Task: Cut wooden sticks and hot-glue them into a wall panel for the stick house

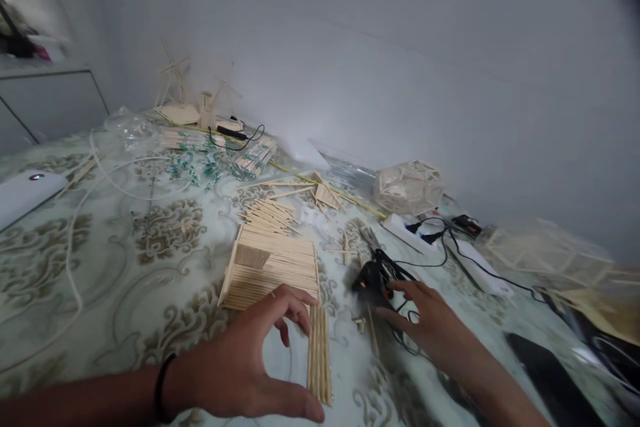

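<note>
Left hand [245,363] spread beside a strip of sticks [319,355] on the tabletop [107,260], partly hiding a stick panel [285,263]; right hand [433,327] near a blurred black tool [369,278] and cables [397,268], its grip unclear. A dark slab [547,377] is cut off below.

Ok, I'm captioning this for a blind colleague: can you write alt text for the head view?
A person's left grip, opened wide, is beside a strip of sticks on a patterned cloth, the right grip by some black tools. Beyond the strip lies a larger stick panel, with loose sticks behind it.
</note>
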`<act>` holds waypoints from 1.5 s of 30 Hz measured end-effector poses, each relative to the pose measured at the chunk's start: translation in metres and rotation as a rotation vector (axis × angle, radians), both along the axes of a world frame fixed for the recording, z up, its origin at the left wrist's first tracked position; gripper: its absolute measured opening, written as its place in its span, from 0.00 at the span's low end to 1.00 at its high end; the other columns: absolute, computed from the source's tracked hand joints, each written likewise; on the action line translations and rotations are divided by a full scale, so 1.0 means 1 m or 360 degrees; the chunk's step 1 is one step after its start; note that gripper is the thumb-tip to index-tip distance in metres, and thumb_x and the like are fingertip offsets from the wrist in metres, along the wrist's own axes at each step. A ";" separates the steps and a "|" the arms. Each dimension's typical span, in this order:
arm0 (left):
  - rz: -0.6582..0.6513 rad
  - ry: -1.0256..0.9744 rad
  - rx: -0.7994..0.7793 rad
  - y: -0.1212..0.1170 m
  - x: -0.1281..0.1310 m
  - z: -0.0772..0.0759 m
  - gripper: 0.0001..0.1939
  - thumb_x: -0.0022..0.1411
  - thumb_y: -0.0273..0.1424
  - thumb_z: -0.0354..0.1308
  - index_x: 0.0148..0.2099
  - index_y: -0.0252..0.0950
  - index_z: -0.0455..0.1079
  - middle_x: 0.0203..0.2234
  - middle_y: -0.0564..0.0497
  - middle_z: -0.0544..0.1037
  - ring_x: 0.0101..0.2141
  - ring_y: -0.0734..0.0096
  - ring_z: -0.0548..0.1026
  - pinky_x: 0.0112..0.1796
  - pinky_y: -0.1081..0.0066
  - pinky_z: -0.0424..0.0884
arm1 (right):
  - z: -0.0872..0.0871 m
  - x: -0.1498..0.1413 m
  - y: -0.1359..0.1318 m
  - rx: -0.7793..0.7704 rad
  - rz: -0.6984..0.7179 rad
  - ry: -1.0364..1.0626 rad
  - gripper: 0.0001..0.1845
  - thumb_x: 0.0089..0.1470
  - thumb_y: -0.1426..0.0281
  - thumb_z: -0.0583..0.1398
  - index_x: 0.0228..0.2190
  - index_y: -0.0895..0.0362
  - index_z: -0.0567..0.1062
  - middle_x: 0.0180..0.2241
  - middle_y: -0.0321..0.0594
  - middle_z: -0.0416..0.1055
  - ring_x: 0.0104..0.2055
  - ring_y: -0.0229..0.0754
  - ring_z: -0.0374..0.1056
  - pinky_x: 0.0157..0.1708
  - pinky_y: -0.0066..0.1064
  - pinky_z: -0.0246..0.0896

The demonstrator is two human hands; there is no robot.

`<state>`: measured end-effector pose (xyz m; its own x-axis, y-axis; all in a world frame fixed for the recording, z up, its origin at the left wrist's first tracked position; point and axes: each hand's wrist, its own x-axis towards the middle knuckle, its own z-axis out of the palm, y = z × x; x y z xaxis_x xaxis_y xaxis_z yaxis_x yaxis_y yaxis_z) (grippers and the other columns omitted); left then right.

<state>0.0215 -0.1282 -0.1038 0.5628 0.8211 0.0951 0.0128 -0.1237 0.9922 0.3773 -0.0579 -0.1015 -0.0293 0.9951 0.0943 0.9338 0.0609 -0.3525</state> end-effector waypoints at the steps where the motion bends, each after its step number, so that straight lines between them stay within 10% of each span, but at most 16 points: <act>1: -0.0010 -0.0007 0.0015 0.000 0.000 0.000 0.31 0.53 0.45 0.79 0.51 0.42 0.67 0.63 0.43 0.72 0.58 0.51 0.73 0.52 0.60 0.73 | 0.005 -0.002 0.005 0.0018 0.0024 -0.0012 0.12 0.47 0.58 0.67 0.34 0.50 0.81 0.39 0.52 0.82 0.46 0.66 0.78 0.50 0.56 0.73; 6: -0.0095 -0.0011 0.0036 -0.001 0.000 0.001 0.33 0.50 0.48 0.80 0.49 0.41 0.67 0.62 0.43 0.73 0.58 0.49 0.74 0.51 0.60 0.73 | 0.013 -0.061 0.050 0.0029 0.0323 0.0020 0.14 0.70 0.64 0.58 0.41 0.55 0.82 0.43 0.49 0.81 0.43 0.52 0.79 0.50 0.46 0.75; 12: -0.0145 0.0031 0.0082 0.001 0.002 -0.004 0.30 0.53 0.47 0.77 0.48 0.42 0.66 0.59 0.43 0.73 0.55 0.52 0.74 0.49 0.61 0.73 | -0.021 -0.148 0.107 -0.0096 0.0580 0.0055 0.18 0.71 0.62 0.65 0.58 0.55 0.77 0.58 0.47 0.76 0.53 0.50 0.77 0.52 0.48 0.78; 18: -0.0260 0.0165 0.0120 0.004 0.003 -0.003 0.33 0.49 0.49 0.78 0.48 0.42 0.65 0.58 0.43 0.74 0.54 0.52 0.74 0.46 0.61 0.74 | -0.027 -0.159 0.121 -0.0076 0.0525 0.0226 0.20 0.70 0.62 0.65 0.59 0.55 0.76 0.60 0.48 0.75 0.55 0.51 0.77 0.53 0.49 0.77; 23: -0.0270 0.0266 0.0182 0.005 0.001 0.005 0.30 0.51 0.46 0.76 0.49 0.42 0.65 0.57 0.43 0.74 0.55 0.51 0.75 0.50 0.58 0.75 | -0.001 -0.129 0.093 0.0040 0.0427 0.0557 0.11 0.69 0.61 0.64 0.42 0.57 0.81 0.39 0.43 0.82 0.40 0.46 0.78 0.48 0.42 0.76; 30: -0.0208 0.0423 0.0266 0.004 -0.002 0.012 0.32 0.53 0.33 0.76 0.56 0.44 0.64 0.66 0.44 0.69 0.65 0.46 0.71 0.62 0.52 0.71 | 0.030 -0.079 0.003 -0.0023 0.0359 0.1125 0.18 0.60 0.51 0.69 0.33 0.54 0.82 0.38 0.44 0.83 0.38 0.46 0.78 0.38 0.36 0.73; 35: -0.0087 0.0516 0.0447 0.001 -0.002 0.015 0.33 0.55 0.27 0.73 0.58 0.44 0.62 0.67 0.42 0.67 0.68 0.45 0.67 0.67 0.48 0.67 | 0.023 -0.077 -0.040 -0.0480 0.0221 0.1701 0.19 0.59 0.53 0.73 0.42 0.53 0.79 0.30 0.37 0.83 0.31 0.42 0.79 0.38 0.35 0.76; 45: 0.0069 0.0543 0.0617 0.002 -0.001 0.000 0.35 0.57 0.27 0.74 0.60 0.50 0.60 0.68 0.47 0.67 0.67 0.49 0.69 0.65 0.51 0.70 | 0.007 -0.105 -0.059 -0.0596 0.0098 0.2082 0.20 0.54 0.59 0.76 0.39 0.50 0.73 0.22 0.26 0.77 0.23 0.38 0.75 0.32 0.32 0.73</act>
